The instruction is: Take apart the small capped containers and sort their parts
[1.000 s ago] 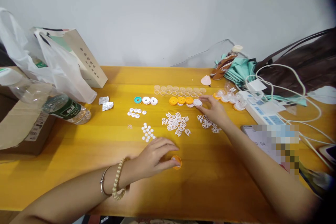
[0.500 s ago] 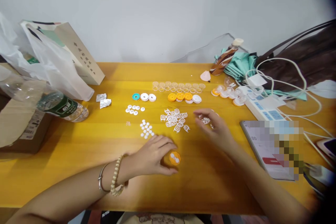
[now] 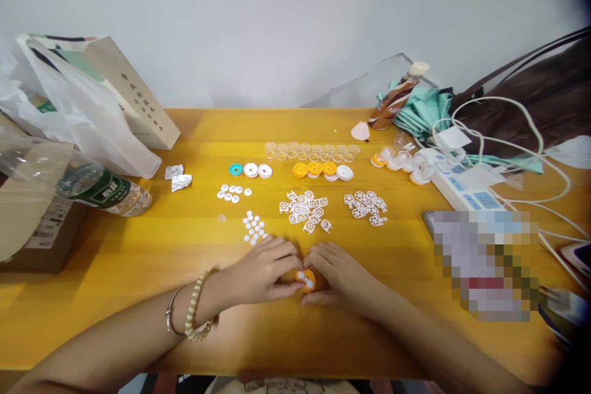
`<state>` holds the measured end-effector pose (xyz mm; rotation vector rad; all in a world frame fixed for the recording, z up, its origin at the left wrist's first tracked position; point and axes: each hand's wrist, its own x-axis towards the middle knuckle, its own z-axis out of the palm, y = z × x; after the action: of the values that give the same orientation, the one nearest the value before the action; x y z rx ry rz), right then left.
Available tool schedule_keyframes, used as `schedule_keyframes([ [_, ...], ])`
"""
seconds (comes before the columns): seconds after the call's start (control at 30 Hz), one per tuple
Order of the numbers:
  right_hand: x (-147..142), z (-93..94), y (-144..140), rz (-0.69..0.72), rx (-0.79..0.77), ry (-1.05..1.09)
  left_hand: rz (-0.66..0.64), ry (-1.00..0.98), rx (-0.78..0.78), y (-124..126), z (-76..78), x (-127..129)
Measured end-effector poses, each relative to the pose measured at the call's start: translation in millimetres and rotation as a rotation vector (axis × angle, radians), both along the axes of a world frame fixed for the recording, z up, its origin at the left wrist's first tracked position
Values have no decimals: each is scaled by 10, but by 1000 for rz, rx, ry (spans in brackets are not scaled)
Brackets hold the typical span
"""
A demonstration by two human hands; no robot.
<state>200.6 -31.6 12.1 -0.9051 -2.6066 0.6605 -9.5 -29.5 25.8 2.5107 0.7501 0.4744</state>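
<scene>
Right hand: across it comes, off the right-hand pile and down to the front of the desk (image 3: 369, 338), where the right hand (image 3: 339, 274) now meets the left; fingers bent around the right side of the orange cap.
Left hand: barely shifted, this left hand (image 3: 270, 271) sits at the cap's left side, index and thumb parted around it; whether either hand's fingers are clamped tight, I cannot tell.
Orange cap: right between the two hands, the orange cap (image 3: 311, 276) is near the front edge, small white discs (image 3: 309, 284) showing on it.
Wheel-like pieces: two loose spreads beyond the hands, the larger pile of white wheel-like pieces (image 3: 302, 209) in the middle, the smaller pile (image 3: 367, 198) to its right, now in full view.
White buttons: one cluster of white buttons (image 3: 257, 228) just past the left hand, a second group (image 3: 231, 189) farther back.
Back rows: clear cups (image 3: 314, 152) lined up behind, with orange discs (image 3: 314, 168) and a teal disc (image 3: 236, 170) in front of them.
Left wrist: beaded bracelet (image 3: 198, 314) beside a metal bangle (image 3: 170, 314).
</scene>
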Motion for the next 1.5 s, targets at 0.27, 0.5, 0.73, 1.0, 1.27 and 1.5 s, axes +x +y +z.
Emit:
schedule_keyframes([
  [0.27,1,-37,40,-2,-83,42,0,-33,-37,-12,-84,-8],
  [0.5,-49,2,16,-56,-76,66,68,-16,-93,-28,-83,21],
  [0.73,-79,-41,9,-83,-58,80,79,-36,-131,-23,-111,28],
  [1.0,-104,-113,4,-94,-10,35,15,-32,-164,1,-92,-9],
  [1.27,-119,-57,-1,-100,-30,4,-3,-18,-182,21,-62,-13],
  [1.5,-109,-83,3,-87,-16,24,14,-21,-190,0,-54,-6],
])
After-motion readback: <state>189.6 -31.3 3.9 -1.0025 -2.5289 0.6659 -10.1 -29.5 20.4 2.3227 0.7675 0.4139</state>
